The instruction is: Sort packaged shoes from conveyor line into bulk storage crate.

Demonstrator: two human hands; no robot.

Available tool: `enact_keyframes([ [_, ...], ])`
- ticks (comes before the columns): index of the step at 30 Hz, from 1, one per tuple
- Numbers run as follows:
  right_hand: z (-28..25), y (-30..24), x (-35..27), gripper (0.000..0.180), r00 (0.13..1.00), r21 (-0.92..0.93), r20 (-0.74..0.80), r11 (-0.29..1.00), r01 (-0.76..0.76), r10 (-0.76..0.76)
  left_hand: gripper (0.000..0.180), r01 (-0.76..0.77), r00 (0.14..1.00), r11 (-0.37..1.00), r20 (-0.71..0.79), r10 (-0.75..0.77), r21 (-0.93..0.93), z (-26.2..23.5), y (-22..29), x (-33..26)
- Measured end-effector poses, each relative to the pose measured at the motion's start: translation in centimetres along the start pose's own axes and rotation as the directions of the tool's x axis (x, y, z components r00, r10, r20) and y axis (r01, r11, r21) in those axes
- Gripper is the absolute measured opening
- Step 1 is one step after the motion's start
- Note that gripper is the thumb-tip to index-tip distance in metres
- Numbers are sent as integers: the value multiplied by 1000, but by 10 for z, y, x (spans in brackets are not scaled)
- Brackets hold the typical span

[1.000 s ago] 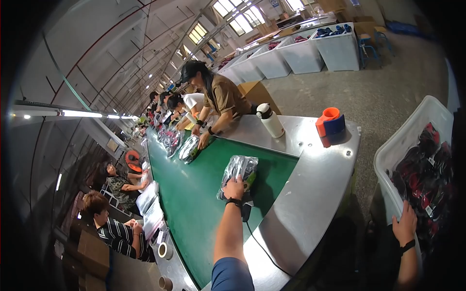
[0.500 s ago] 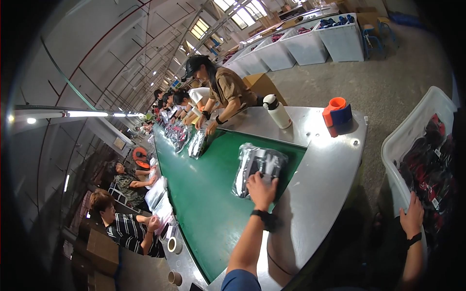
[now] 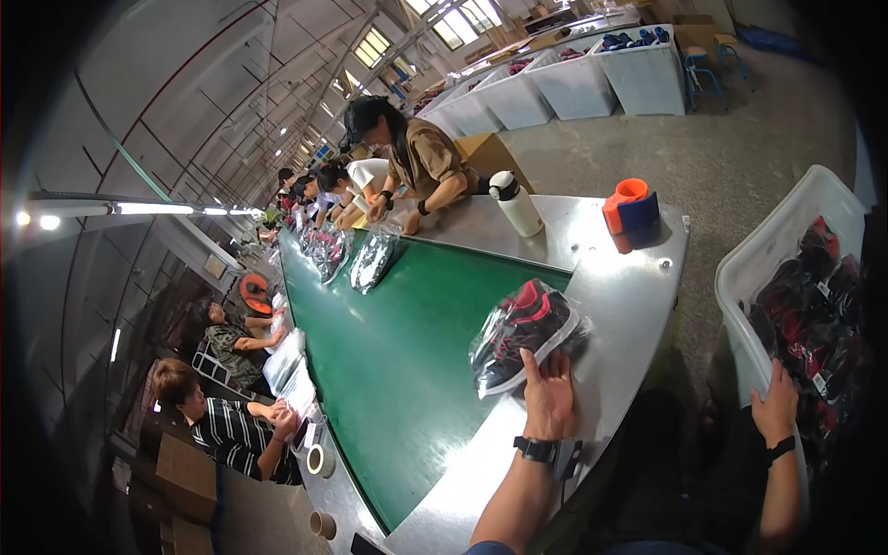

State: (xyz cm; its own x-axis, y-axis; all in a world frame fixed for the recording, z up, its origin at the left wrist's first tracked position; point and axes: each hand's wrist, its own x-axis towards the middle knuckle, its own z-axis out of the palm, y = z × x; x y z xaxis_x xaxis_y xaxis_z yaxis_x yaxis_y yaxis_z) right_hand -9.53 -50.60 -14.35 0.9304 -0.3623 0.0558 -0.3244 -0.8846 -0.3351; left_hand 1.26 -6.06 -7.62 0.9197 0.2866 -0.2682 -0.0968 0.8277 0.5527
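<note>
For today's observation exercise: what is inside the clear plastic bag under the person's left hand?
The clear bag holds dark shoes with red trim and pale soles. The left hand covers its near edge, so the count stays uncertain.

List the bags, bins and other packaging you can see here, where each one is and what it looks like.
Clear plastic bag holding dark and red shoes: belt's near end, under the left hand.
Clear bagged pairs: farther up the green belt, by other workers.
White bin of dark and red shoes: right, right hand on its rim.
White bins: far background.
</note>
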Motion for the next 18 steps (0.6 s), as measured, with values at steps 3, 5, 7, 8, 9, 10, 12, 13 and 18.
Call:
enact_keyframes([
  [3,-1,1,-1,77,999,-3,-31,1000,25,-25,68,-102,994,995,-35,101,-21,-2,4,24],
  [5,-4,1,-1,76,999,29,-33,999,38,-37,65,-83,995,996,-59,81,-35,-1,7,30],
  [7,-9,-5,3,76,999,27,-22,999,39,-38,60,-84,989,993,-126,74,-77,-1,10,34],
  [8,-9,-4,2,76,999,33,-13,998,45,-45,55,-118,981,988,-169,100,-99,7,10,31],
  [9,-2,1,2,75,996,2,-50,998,67,-67,52,-129,988,981,-109,113,-144,1,9,34],
  [10,-2,-2,2,75,997,-9,-46,998,58,-58,51,-143,989,971,-53,136,-193,-9,12,38],
  [12,-6,-6,3,73,997,11,-43,997,70,-69,44,-110,993,968,23,118,-224,-15,13,39],
  [13,-4,-6,4,72,995,-1,-59,997,80,-80,47,-105,993,966,32,115,-236,-20,15,41],
  [18,-8,0,-1,71,993,-11,-80,996,88,-88,57,-65,995,937,43,85,-342,17,17,15],
])
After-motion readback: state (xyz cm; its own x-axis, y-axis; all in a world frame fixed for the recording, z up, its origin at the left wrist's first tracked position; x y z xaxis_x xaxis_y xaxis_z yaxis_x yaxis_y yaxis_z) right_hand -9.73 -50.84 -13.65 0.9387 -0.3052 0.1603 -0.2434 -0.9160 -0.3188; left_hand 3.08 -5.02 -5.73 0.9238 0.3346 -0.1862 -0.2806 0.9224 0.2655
